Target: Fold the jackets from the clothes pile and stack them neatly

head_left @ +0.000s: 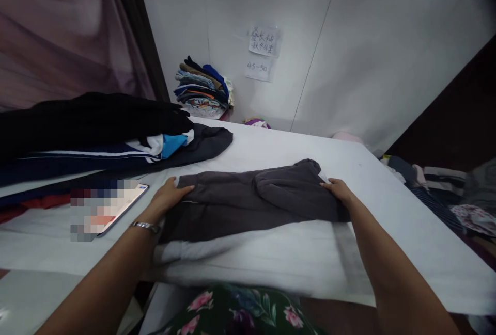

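A dark grey hoodie lies folded lengthwise across the white table, its ribbed hem to the left and what looks like its hood to the right. My left hand is closed on the hem end, thumb on top of the cloth. At the opposite end, my right hand pinches the upper right edge, where a bit of white shows. Under the fingers of both hands the cloth hides the grip. Some light grey cloth shows below the hoodie's lower left edge.
Left on the white table lies a heap of dark clothes, with a phone in front. Beyond the far edge rises a stack of folded clothes. Paper signs hang on the wall. More clothes lie beyond the right edge.
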Demonstrator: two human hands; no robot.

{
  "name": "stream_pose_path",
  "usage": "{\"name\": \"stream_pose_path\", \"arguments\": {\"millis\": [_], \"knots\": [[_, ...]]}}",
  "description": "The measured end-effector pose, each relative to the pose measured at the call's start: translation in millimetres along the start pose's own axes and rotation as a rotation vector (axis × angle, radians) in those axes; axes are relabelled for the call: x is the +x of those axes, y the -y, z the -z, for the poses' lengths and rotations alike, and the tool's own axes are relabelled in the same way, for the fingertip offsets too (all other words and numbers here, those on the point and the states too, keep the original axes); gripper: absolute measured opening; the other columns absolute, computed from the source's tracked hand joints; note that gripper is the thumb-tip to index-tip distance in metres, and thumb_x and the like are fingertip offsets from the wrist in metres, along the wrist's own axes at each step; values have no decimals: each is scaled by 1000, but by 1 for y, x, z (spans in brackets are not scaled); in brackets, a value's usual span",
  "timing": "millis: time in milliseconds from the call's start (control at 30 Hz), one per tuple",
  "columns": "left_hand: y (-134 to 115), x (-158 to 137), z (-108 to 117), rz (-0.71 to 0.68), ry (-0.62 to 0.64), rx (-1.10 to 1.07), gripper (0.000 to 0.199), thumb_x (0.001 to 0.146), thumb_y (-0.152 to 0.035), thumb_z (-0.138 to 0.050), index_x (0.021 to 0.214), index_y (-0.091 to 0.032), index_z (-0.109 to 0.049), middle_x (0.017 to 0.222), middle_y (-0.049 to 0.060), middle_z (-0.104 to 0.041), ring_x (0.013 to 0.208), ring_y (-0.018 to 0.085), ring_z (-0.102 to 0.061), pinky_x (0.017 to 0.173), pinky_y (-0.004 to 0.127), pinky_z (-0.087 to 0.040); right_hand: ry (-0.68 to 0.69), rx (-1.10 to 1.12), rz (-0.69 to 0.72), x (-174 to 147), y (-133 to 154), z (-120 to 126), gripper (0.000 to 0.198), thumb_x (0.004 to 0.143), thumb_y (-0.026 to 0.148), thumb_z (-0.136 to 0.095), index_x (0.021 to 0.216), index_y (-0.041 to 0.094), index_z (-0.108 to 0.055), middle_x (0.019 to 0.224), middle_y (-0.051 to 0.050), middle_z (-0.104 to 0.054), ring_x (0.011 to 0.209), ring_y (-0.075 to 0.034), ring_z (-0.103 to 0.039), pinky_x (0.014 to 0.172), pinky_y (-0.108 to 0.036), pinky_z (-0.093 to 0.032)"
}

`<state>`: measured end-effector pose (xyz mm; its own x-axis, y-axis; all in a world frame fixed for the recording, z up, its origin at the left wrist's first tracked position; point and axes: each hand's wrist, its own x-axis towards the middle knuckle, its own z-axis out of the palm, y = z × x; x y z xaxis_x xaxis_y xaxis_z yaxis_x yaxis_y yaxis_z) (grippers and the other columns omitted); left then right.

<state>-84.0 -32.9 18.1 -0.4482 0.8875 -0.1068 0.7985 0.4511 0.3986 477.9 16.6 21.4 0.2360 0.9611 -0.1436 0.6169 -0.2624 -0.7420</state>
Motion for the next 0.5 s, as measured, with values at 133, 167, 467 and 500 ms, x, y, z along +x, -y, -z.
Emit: {"name": "stream_pose_path", "arguments": {"millis": [133,167,467,500], "knots": [[-29,2,18,-152,-54,5,77,75,-42,-61,141,-12,-36,134,17,-53,119,31,-54,95,37,-44,-96,-24,48,-1,5,17,24,70,33,-68,81,12,-69,67,-5,-68,63,-18,-60,57,-26,-44],[-39,7,24,-208,-93,17,75,75,-40,-62,140,-13,-37,135,16,-52,120,31,-53,96,37,-43,-114,-19,61,-3,4,23,26,69,35,-69,81,12,-69,65,-4,-67,62,-18,-59,57,-26,-43],[-86,50,-7,-282,44,56,71,72,-40,-66,135,-15,-46,130,17,-56,117,31,-55,93,35,-44,-244,-213,-97,-43,-56,28,25,73,38,-63,79,14,-69,73,-8,-71,73,-22,-64,64,-27,-46],[-82,50,-15,-273,68,51,69,74,-43,-65,134,-14,-47,129,17,-58,115,31,-57,92,35,-45,-231,-268,-103,-44,-60,26,27,74,39,-62,81,15,-69,77,-9,-71,76,-23,-65,66,-28,-46]]}}
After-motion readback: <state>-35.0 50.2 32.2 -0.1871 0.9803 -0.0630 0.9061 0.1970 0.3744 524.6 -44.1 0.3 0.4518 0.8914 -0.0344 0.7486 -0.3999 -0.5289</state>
